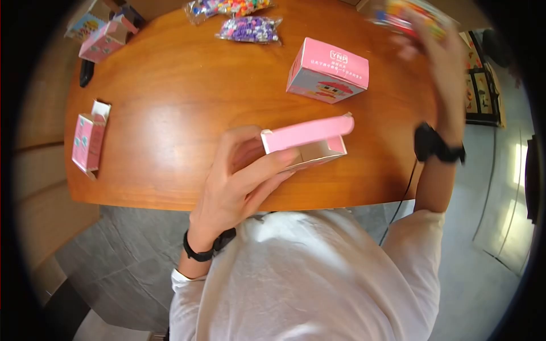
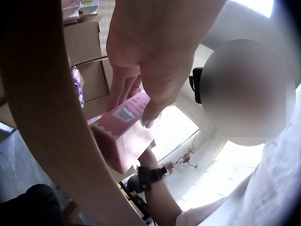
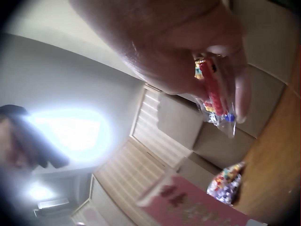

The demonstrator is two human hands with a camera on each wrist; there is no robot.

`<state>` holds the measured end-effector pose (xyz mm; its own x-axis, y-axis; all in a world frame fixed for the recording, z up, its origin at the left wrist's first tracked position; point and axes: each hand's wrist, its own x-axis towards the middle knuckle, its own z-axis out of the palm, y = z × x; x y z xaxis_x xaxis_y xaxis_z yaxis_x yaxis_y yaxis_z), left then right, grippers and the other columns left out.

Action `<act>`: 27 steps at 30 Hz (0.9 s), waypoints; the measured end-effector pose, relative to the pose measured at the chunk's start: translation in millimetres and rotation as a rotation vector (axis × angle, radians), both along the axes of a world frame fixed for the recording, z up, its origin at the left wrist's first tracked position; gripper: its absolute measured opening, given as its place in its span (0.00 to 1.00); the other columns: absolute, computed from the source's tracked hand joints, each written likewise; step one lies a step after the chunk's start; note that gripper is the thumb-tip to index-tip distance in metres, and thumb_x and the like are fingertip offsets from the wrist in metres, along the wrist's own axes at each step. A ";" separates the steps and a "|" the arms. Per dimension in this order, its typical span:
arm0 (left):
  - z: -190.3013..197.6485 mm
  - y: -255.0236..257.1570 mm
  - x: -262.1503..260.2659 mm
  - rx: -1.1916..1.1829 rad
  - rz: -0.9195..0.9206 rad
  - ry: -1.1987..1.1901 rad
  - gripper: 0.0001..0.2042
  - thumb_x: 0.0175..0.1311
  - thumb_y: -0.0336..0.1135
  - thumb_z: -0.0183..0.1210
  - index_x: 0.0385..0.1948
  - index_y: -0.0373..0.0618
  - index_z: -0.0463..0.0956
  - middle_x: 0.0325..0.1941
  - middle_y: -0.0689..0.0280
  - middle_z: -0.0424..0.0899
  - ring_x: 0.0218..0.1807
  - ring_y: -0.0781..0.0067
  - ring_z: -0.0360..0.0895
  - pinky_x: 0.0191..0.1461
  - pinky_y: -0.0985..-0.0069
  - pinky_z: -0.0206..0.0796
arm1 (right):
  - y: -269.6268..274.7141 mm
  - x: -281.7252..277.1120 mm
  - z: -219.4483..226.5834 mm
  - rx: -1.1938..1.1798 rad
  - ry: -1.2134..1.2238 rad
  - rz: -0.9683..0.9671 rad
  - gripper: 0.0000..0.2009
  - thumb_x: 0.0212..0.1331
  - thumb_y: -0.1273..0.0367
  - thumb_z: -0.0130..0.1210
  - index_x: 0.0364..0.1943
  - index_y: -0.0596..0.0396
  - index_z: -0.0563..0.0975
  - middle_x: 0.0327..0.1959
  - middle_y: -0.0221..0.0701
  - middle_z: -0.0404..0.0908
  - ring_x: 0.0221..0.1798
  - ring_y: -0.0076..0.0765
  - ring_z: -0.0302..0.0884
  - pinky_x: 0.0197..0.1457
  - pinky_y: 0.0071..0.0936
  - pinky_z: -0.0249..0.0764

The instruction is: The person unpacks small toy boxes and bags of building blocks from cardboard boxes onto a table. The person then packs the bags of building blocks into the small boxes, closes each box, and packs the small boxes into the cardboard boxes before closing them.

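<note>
My left hand (image 1: 227, 176) grips a small pink box (image 1: 310, 132), fingers behind it and thumb at its near edge. The box's top is open toward the head camera, and bare cardboard shows inside. In the left wrist view the printed pink side of this box (image 2: 124, 115) shows below the fingers. Over the table's far right corner, blurred in the head view, my right hand (image 1: 443, 68) pinches a clear plastic packet (image 3: 216, 94) with red and multicoloured contents. A closed pink YNP box (image 1: 335, 61) stands on the table between the hands.
Bags of purple-and-white beads (image 1: 250, 29) and multicoloured beads (image 1: 233, 5) lie at the back of the wooden table (image 1: 170, 85). An open pink carton (image 1: 88, 142) lies at the left, another pink box (image 1: 108, 40) behind it. A black cable (image 1: 405, 196) hangs at the right edge.
</note>
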<state>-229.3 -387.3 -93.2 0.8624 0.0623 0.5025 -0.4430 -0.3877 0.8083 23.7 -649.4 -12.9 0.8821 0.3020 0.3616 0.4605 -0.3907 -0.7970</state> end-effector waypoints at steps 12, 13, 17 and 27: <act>17.4 11.2 19.0 0.384 -0.311 0.078 0.16 0.49 0.22 0.71 0.40 0.40 0.78 0.45 0.56 0.82 0.37 0.52 0.82 0.35 0.65 0.75 | 33.6 -173.1 10.9 0.075 -0.178 0.887 0.08 0.53 0.71 0.66 0.28 0.62 0.80 0.32 0.45 0.88 0.33 0.44 0.89 0.30 0.34 0.82; 16.3 12.9 21.0 0.383 -0.312 0.081 0.16 0.49 0.22 0.71 0.40 0.40 0.78 0.45 0.56 0.82 0.37 0.52 0.82 0.35 0.65 0.75 | 40.4 -172.3 7.6 0.018 -0.255 0.835 0.08 0.59 0.71 0.62 0.33 0.59 0.74 0.33 0.46 0.88 0.33 0.48 0.89 0.34 0.39 0.84; 18.6 12.9 20.2 0.215 -0.408 0.141 0.21 0.50 0.19 0.68 0.46 0.42 0.72 0.45 0.57 0.80 0.34 0.57 0.80 0.34 0.66 0.74 | 47.8 -161.9 -13.9 -0.063 -0.390 0.672 0.13 0.64 0.63 0.61 0.40 0.53 0.68 0.36 0.47 0.89 0.35 0.52 0.87 0.43 0.45 0.85; 0.1 10.6 11.7 0.119 -0.274 0.107 0.24 0.53 0.19 0.69 0.50 0.43 0.68 0.43 0.61 0.83 0.34 0.56 0.82 0.38 0.65 0.75 | 24.2 -171.3 16.6 -0.378 -0.160 0.326 0.24 0.45 0.59 0.76 0.29 0.69 0.79 0.23 0.51 0.77 0.29 0.46 0.77 0.33 0.37 0.73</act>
